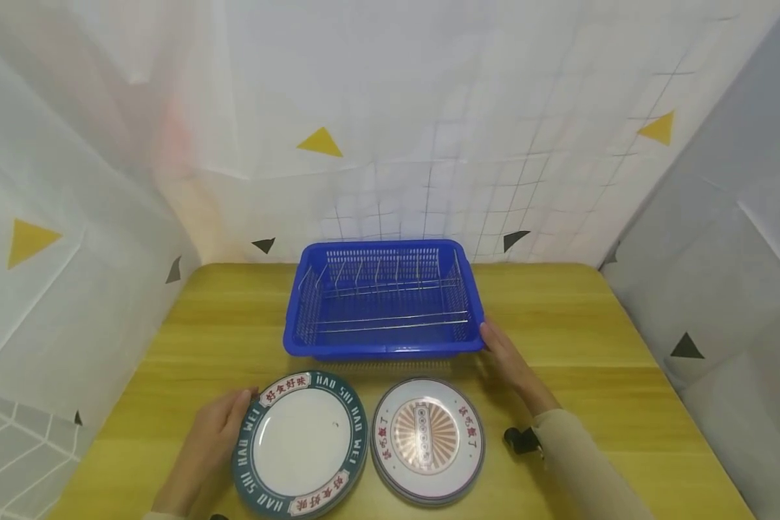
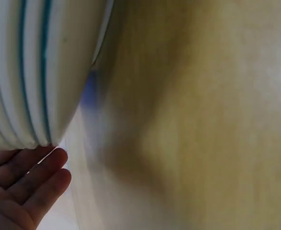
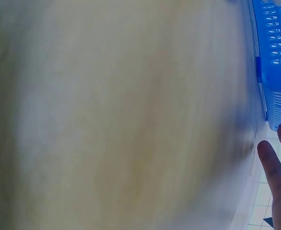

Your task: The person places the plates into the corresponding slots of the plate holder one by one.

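Clock: 12 meant away from the person, read from the head view.
Table edges: wood table point(image 1: 578, 347) met the white back wall point(image 1: 390, 108) at 12; the blue basket point(image 1: 383, 351) stood near that far edge, well apart from both side edges.
Open room: wood surface ran from the basket toward 9 and 3; only a narrow strip lay between its near rim and the green-rimmed plates point(image 1: 302, 444).
Stack gap: the smaller white plates point(image 1: 427, 438) sat at 3 from the green-rimmed stack, just beside it; couldn't tell if rims touched.
Basket axis: long side ran 9 to 3, opening up.
Plate facing: both stacks lay flat, face up; red-lettered panels on the top green rim fell near 11 and 5; the small top plate's centre strip ran 12 to 6.
Basket contents: wire rack point(image 1: 390, 327), upright prongs lined up along the 12 side, two long wires along the 6 side.
Left hand point(image 1: 211, 433): at 9 of the green-rimmed stack, fingers loosely extended against the stacked rims, nothing gripped.
Right hand point(image 1: 510, 361): at the basket's 4 o'clock corner, fingers extended and parted, fingertips at the wall; no grip seen, exact contact hard to tell.
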`<state>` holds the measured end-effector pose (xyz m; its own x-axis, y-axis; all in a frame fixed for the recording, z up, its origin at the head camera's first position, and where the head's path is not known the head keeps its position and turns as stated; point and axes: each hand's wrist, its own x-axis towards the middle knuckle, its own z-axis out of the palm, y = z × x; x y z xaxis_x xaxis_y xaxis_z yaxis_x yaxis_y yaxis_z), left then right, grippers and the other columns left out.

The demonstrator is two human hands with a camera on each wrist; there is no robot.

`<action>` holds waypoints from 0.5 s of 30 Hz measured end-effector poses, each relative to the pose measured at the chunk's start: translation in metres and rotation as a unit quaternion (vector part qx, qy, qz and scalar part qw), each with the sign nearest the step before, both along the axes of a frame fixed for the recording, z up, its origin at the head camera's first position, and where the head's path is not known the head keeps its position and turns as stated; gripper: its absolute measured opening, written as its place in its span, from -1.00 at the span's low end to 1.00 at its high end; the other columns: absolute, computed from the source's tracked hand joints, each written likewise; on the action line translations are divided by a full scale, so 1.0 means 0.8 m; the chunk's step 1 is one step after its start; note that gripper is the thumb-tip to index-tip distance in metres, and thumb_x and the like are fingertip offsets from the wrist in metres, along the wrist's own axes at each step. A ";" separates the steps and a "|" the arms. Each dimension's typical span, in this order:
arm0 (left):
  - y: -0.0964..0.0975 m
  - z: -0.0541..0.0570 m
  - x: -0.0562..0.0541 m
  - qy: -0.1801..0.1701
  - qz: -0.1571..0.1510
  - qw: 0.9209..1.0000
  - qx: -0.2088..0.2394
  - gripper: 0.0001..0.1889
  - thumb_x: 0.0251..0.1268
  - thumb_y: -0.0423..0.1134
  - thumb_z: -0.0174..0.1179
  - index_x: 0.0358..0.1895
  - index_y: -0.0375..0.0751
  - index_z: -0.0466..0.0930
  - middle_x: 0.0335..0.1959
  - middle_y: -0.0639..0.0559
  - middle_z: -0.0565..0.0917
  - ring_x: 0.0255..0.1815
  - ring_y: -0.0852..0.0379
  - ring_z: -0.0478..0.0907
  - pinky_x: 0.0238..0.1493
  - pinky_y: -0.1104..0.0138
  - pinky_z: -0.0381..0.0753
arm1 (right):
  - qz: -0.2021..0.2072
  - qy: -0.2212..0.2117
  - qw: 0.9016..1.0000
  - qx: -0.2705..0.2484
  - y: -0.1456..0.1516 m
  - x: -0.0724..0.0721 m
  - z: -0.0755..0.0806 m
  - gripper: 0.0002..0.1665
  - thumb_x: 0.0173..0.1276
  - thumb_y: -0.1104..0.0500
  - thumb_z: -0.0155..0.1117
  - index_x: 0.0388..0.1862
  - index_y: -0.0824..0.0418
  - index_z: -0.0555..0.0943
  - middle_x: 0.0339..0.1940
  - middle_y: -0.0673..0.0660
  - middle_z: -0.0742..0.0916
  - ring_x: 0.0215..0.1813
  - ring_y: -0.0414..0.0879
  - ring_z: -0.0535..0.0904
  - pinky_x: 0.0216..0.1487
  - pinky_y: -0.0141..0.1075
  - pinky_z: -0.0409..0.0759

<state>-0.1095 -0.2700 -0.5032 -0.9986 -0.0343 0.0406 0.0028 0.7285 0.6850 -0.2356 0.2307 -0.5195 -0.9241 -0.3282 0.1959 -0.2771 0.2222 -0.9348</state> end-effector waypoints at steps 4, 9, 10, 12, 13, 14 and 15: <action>0.002 -0.005 0.003 -0.004 0.002 1.000 0.002 -0.48 0.56 0.09 -0.17 0.15 -0.24 0.60 -0.01 -0.09 0.72 0.10 -0.08 0.63 0.16 -0.02 0.57 | 0.006 -0.002 1.000 -0.012 0.000 0.000 -0.003 -0.33 0.66 0.00 -0.46 0.54 0.42 0.01 0.38 0.50 0.39 0.37 0.33 0.34 0.25 -0.61 0.33; 0.002 -0.012 0.004 0.001 0.010 1.000 -0.007 -0.50 0.54 0.09 -0.10 0.13 -0.22 0.62 -0.03 -0.09 0.74 0.06 -0.07 0.65 0.12 0.00 0.61 | 0.006 -0.003 1.000 -0.013 0.000 0.001 -0.004 -0.32 0.66 -0.02 -0.46 0.55 0.39 0.00 0.41 0.47 0.37 0.39 0.37 0.33 0.23 -0.58 0.37; 0.002 -0.013 0.005 0.001 0.009 1.000 -0.008 -0.51 0.54 0.09 -0.09 0.14 -0.22 0.61 -0.01 -0.10 0.73 0.07 -0.08 0.65 0.12 0.01 0.61 | 0.007 -0.003 1.000 -0.012 0.000 0.001 -0.004 -0.32 0.66 -0.02 -0.46 0.55 0.38 0.00 0.41 0.46 0.37 0.39 0.36 0.33 0.23 -0.57 0.37; 0.001 -0.015 0.006 0.009 0.006 1.000 -0.009 -0.53 0.53 0.05 -0.06 0.15 -0.24 0.60 0.02 -0.13 0.72 0.08 -0.10 0.65 0.11 0.02 0.62 | 0.006 -0.006 1.000 -0.010 0.000 0.001 -0.004 -0.31 0.65 -0.04 -0.46 0.56 0.36 -0.01 0.43 0.45 0.36 0.40 0.36 0.33 0.24 -0.56 0.37; 0.002 -0.015 0.007 0.011 0.004 1.000 -0.010 -0.54 0.52 0.04 -0.03 0.15 -0.25 0.60 0.02 -0.14 0.72 0.07 -0.11 0.65 0.10 0.02 0.63 | 0.004 -0.007 1.000 -0.007 0.000 0.002 -0.004 -0.31 0.65 -0.05 -0.46 0.56 0.34 -0.02 0.44 0.44 0.35 0.40 0.35 0.33 0.24 -0.55 0.38; 0.002 -0.015 0.007 0.010 0.002 1.000 -0.011 -0.55 0.52 0.02 -0.01 0.15 -0.27 0.60 0.03 -0.16 0.71 0.07 -0.12 0.65 0.08 0.04 0.64 | 0.003 -0.008 1.000 -0.004 0.000 0.002 -0.004 -0.30 0.65 -0.06 -0.46 0.57 0.33 -0.02 0.45 0.43 0.35 0.41 0.34 0.33 0.25 -0.54 0.38; 0.002 -0.015 0.007 0.008 0.001 1.000 -0.012 -0.56 0.51 0.00 0.02 0.15 -0.28 0.59 0.03 -0.18 0.70 0.07 -0.12 0.65 0.06 0.08 0.66 | 0.001 -0.008 1.000 -0.001 0.001 0.001 -0.005 -0.30 0.65 -0.06 -0.47 0.57 0.32 -0.03 0.45 0.43 0.34 0.42 0.33 0.33 0.25 -0.52 0.38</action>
<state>-0.1039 -0.2685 -0.5151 -0.9978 -0.0355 0.0567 0.0114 0.7450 0.6669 -0.2345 0.2312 -0.5231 -0.9261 -0.3305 0.1816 -0.2629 0.2203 -0.9393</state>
